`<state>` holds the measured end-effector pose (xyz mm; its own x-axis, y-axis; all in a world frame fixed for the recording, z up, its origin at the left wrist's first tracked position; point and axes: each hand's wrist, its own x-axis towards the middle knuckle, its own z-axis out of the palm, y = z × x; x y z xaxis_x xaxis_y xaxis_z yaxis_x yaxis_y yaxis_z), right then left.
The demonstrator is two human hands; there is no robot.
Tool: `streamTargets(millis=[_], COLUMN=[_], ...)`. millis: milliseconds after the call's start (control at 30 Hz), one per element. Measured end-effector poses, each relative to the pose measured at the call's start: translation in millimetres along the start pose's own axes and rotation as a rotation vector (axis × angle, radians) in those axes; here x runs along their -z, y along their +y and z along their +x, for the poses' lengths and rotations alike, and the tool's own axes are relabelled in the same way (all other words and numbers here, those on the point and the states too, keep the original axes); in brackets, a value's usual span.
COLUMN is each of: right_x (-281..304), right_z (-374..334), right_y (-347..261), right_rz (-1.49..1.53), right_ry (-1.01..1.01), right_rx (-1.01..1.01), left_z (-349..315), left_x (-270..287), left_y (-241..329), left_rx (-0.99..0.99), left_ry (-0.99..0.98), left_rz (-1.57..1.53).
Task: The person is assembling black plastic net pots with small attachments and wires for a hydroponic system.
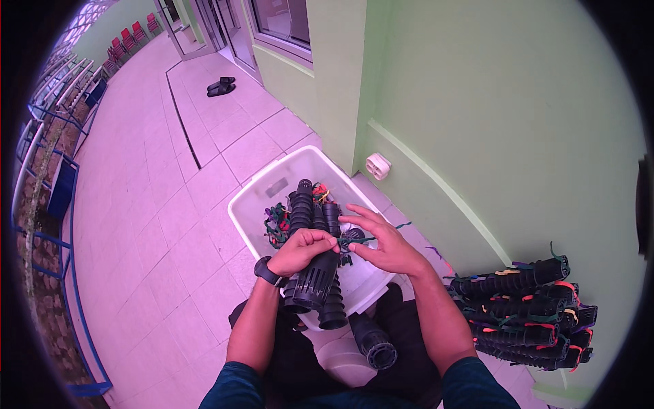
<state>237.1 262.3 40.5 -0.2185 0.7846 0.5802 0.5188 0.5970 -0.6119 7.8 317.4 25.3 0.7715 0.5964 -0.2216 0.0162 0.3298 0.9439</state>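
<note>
My left hand (pixel 304 250), with a dark watch on its wrist, is closed in a pinch on a green strip (pixel 362 240). The strip runs right, passing by my right hand (pixel 385 243), and its loose end shows beyond the knuckles. My right hand's fingers are spread, the thumb apart from the index finger. Under my left hand lies a black slotted plastic tube (pixel 315 286), tilted toward me. A small black slotted cup (pixel 353 235) sits between my hands, partly hidden. More black ribbed tubes (pixel 300 213) lie beneath and beyond.
A white plastic tub (pixel 254 198) holds the tubes and tangled coloured strips (pixel 278 225). Another black tube (pixel 374 344) rests between my legs. Several strip-tied black tubes (pixel 521 313) are stacked by the green wall (pixel 490 102) at right. Black sandals (pixel 221 86) lie on the tiled floor.
</note>
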Motion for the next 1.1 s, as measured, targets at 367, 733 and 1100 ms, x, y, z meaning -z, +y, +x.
streamTargets(millis=[367, 733, 1100], right_x=[-16.2, -39.1, 0.7], right_z=[2.0, 7.9, 13.1], right_y=[-4.0, -24.6, -26.9], right_rz=[0.691, 0.594, 0.483], right_ry=[0.09, 0.451, 0.408], right_rx=[-0.744, -0.656, -0.613], left_z=[15.9, 5.8, 2.2], left_x=[6.4, -16.7, -6.4], left_y=[-9.2, -1.4, 0.9], left_rx=[-0.086, -0.205, -0.345], left_ry=[0.51, 0.105, 0.241], left_rz=[-0.426, -0.706, -0.554])
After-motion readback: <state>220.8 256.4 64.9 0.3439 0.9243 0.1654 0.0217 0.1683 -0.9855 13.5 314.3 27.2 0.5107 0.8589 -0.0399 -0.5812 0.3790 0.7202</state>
